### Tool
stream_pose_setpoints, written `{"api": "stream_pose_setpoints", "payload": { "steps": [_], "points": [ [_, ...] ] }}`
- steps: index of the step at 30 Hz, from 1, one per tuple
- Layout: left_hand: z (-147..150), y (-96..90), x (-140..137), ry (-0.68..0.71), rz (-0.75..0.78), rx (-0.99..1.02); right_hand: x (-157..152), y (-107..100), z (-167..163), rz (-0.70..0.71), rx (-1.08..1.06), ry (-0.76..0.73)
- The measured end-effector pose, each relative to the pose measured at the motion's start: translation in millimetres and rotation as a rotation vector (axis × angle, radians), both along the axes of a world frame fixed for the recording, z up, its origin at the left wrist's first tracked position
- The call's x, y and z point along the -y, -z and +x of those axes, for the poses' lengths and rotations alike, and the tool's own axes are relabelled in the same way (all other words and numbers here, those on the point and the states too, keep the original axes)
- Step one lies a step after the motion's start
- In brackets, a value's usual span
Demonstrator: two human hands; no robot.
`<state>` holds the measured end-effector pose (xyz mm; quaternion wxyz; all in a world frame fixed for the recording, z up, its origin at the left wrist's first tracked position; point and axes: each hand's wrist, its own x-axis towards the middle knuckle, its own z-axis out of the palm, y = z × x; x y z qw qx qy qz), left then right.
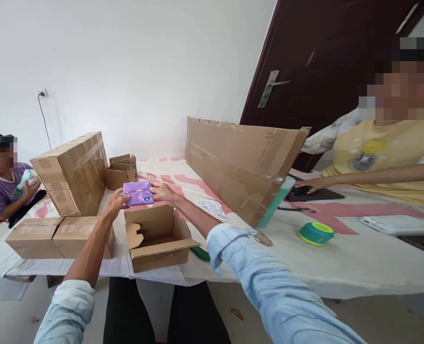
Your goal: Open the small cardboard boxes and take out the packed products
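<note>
A small purple soft pack (138,193) with a printed label is stretched between my two hands, just beyond an open cardboard box (159,260). My left hand (117,202) grips the pack's left end, and my right hand (164,192) pinches its right end. The open box has its flaps up, and its visible inside shows bare cardboard. Left of it lie two closed, taped boxes (57,236) side by side. What the pack contains cannot be seen.
Taped boxes (70,174) are stacked at the back left, beside another open box (118,177). A tall cardboard panel (240,162) stands across the table. A green bowl (315,233) sits at right. One person (384,148) sits at right, another (0,186) at left.
</note>
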<state>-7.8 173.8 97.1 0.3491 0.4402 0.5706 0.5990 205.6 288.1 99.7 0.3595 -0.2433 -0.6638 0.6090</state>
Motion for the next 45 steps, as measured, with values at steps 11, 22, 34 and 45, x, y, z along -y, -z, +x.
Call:
{"api": "stream_pose_setpoints", "payload": {
  "steps": [11, 22, 34, 45],
  "points": [
    [23, -69.7, 22, 0.09, 0.445, -0.048, 20, -42, 9, 0.333, -0.323, 0.136],
    [43, -111.9, 45, 0.203, 0.554, -0.189, 56, -86, 32, 0.664, -0.303, 0.255],
    [-16, -68.8, 12, 0.075, 0.196, -0.261, 56, -23, 86, 0.595, 0.25, 0.11],
    [-93, -35.6, -72, -0.179, -0.207, -0.652, 44, 8, 132, 0.276, 0.439, -0.115]
  ]
}}
